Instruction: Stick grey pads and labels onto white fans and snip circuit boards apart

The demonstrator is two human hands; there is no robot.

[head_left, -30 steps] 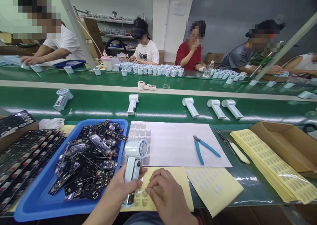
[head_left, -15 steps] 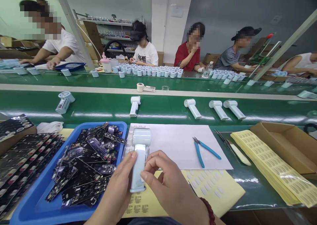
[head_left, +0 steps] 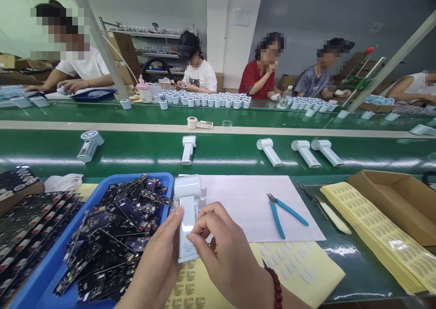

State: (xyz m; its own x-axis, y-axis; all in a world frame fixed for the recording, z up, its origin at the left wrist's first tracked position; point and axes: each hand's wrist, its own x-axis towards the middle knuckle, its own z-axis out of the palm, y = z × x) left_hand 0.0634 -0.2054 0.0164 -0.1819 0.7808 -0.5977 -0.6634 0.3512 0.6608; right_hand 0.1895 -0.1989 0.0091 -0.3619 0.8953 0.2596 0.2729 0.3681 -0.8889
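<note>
My left hand (head_left: 160, 263) grips the handle of a pale blue hand-held fan (head_left: 187, 213), held upright over the bench's near edge. My right hand (head_left: 225, 254) is closed in a pinch, thumb and fingertips pressed on the front of the fan's handle; whether anything is between them I cannot make out. A yellow sticker sheet (head_left: 299, 268) lies under and to the right of my hands. Left of the fan stands a blue tray (head_left: 163, 182) heaped with black circuit boards (head_left: 112, 227).
Blue-handled cutters (head_left: 282, 211) lie on a white sheet (head_left: 245, 200); tweezers (head_left: 308, 193), a stack of yellow sheets (head_left: 378, 229) and a cardboard box (head_left: 395, 200) sit at right. Several fans (head_left: 188, 149) lie on the green conveyor (head_left: 231, 152). Several people sit across the line.
I have lifted the fan off the yellow sheet and turned its handle face toward me. My right hand left the sheet and went to the fan's handle.
</note>
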